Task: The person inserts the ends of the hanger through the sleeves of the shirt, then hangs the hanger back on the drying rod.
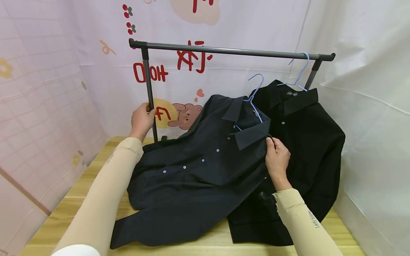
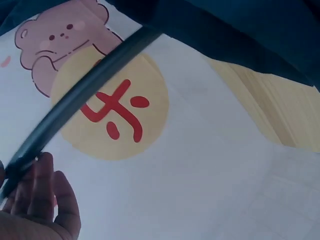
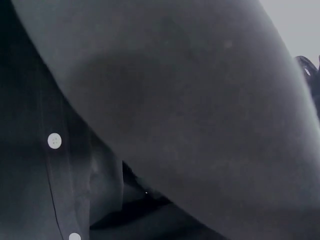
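A dark button-up shirt with small pale buttons is spread at a slant, its sleeve lying toward the front of the table. Inside its collar sits a blue hanger, the hook free of anything and below the rack's bar. My right hand pinches the shirt at the shoulder beside the collar. My left hand grips the left post of the clothes rack; in the left wrist view the fingers lie against that post. Dark cloth fills most of the right wrist view and the right hand is hidden there.
Behind, on the right, a second black shirt hangs from the rack's bar on another blue hanger. The wooden table shows at the left and front. A printed white curtain stands behind the rack.
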Demonstrator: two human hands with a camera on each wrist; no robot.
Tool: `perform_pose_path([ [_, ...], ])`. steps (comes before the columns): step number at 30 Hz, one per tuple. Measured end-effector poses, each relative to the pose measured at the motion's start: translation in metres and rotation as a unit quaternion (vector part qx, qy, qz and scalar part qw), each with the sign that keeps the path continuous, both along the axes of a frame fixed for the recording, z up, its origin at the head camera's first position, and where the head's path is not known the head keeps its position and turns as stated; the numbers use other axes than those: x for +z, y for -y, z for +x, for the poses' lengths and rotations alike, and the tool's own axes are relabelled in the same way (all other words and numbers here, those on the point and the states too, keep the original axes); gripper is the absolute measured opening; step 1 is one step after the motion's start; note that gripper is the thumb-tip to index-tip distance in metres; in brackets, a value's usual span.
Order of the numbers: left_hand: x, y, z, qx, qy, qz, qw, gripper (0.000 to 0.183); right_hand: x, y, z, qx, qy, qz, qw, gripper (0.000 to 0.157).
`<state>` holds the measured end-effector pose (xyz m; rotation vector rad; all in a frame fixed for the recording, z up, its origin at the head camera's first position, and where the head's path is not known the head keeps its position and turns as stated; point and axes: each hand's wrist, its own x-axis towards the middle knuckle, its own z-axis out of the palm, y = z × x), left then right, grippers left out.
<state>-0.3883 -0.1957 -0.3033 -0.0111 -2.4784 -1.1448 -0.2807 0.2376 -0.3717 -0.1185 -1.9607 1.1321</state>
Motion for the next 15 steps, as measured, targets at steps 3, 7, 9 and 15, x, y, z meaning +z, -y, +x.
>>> perform_pose_path([
  [3, 0.0011, 0.0032, -0.0019, 0.021, -0.006, -0.025, 0.9995, 0.032, 0.0018, 0.0009, 0.001, 0.01, -0.007, 0.009, 1.0, 0.03],
  [7, 0.0044, 0.0057, -0.0024, 0.02, -0.001, -0.043, 0.9989, 0.031, 0.0048, -0.0002, 0.0022, 0.03, -0.023, 0.022, 0.999, 0.03],
  [9, 0.0058, 0.006, -0.0029, 0.018, 0.004, -0.047, 0.9987, 0.031, 0.0058, -0.0017, 0.0023, 0.041, -0.033, 0.029, 0.998, 0.029],
  [15, 0.0073, 0.0049, -0.005, 0.017, 0.019, -0.05, 0.9984, 0.03, 0.0098, -0.0073, 0.0042, 0.072, -0.076, 0.064, 0.992, 0.025],
])
